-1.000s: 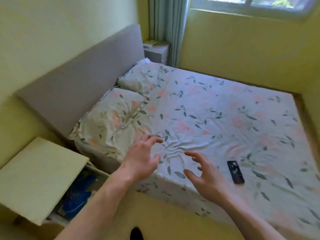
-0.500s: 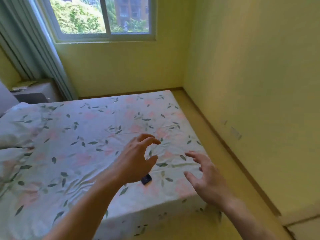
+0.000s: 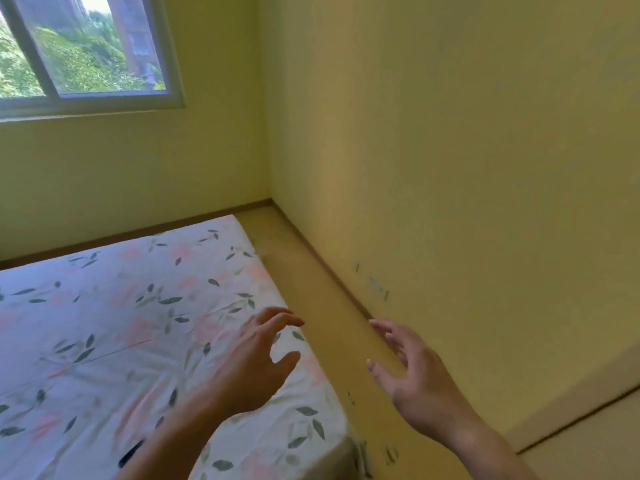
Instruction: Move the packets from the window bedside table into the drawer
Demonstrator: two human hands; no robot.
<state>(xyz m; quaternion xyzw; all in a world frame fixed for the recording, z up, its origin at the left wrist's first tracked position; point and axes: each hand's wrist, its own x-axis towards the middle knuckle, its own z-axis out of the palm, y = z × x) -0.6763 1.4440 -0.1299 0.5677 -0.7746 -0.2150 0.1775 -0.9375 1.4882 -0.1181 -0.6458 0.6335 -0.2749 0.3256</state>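
My left hand point(image 3: 258, 358) hovers over the near right corner of the bed point(image 3: 104, 323), fingers loosely curved and holding nothing. My right hand point(image 3: 412, 374) floats above the floor strip between bed and wall, fingers spread and relaxed, also holding nothing. No packets, bedside table or drawer are in this view.
A narrow strip of yellow floor point(image 3: 332, 306) runs between the bed's foot and the yellow wall point(image 3: 467, 168). A window point(image 3: 79, 50) sits at the upper left. A dark phone point(image 3: 131, 453) lies on the flowered sheet, partly hidden by my left forearm.
The view has swung far to the right: the headboard, pillows, near table with open drawer and window-side table have left the frame. Both hands stayed held out and holding nothing.
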